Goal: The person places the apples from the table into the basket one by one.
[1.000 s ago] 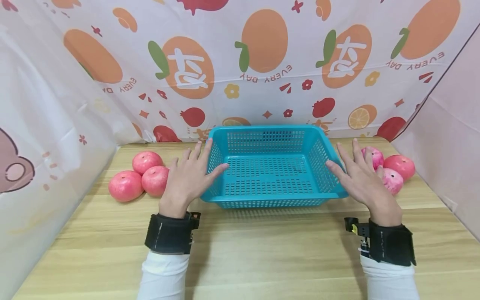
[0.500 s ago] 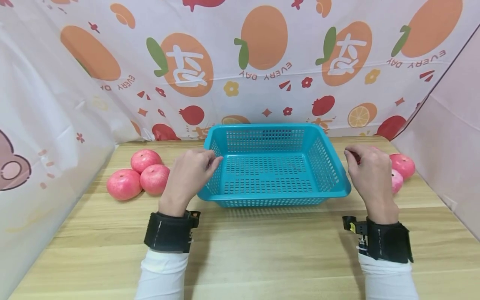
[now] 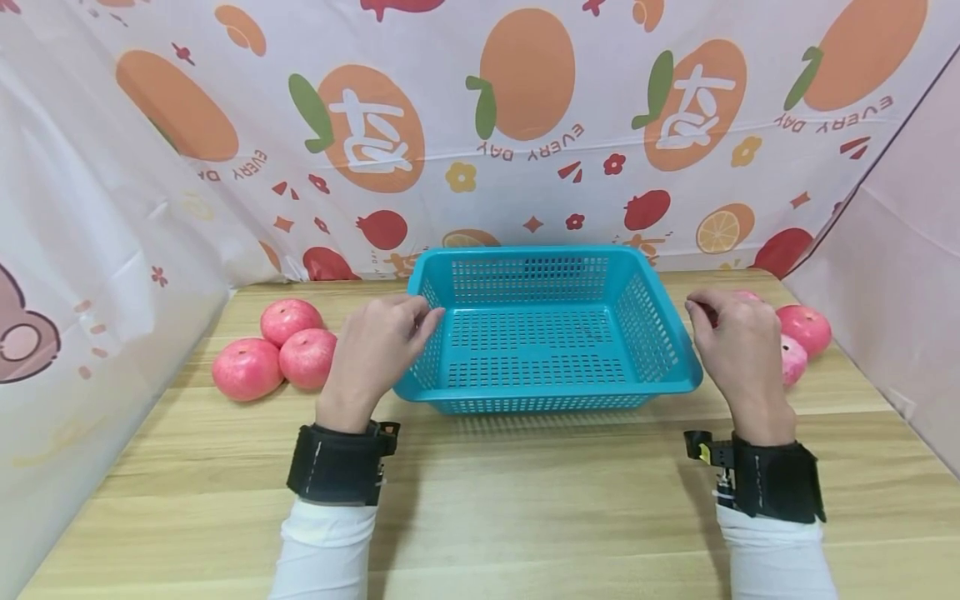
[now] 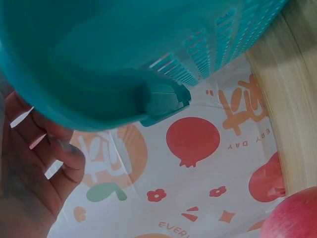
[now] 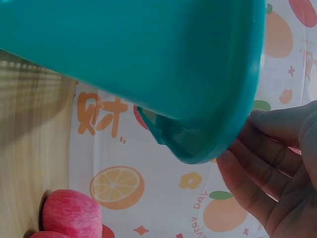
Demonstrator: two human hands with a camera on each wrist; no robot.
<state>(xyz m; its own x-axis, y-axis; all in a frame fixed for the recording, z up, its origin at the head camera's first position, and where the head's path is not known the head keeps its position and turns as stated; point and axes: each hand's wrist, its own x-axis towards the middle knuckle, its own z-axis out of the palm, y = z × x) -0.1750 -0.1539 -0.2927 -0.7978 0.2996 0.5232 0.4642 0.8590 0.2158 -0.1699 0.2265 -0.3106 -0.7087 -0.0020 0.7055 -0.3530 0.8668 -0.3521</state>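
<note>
A blue-green basket (image 3: 551,389) sits on a pale wood-grain surface (image 3: 540,500), its longer sides running left to right between a person's two bare hands, as seen on my remote feed. From my distant post I see the left hand (image 3: 372,350) clenched, fingers curled inward, overlapping the basket's left rim; whether skin meets plastic there, I cannot tell. The right hand (image 3: 742,350) is also clenched, fingertips drawn toward the thumb, just beside the basket's right rim. My right wrist view puts the rim in front of those fingertips, so contact is unclear to me.

Three pink fruits (image 3: 247,369) cluster on the surface at left, near the left hand. More rosy fruits (image 3: 804,331) lie at right, partly hidden from me by the right hand; some of them are mottled with paler patches.

I can make out black wrist straps (image 3: 333,465) above white sleeves (image 3: 326,542) on both arms. Behind the basket, a white curtain (image 3: 442,108) printed with oranges, red fruit and the words "EVERY DAY" backs the scene.
</note>
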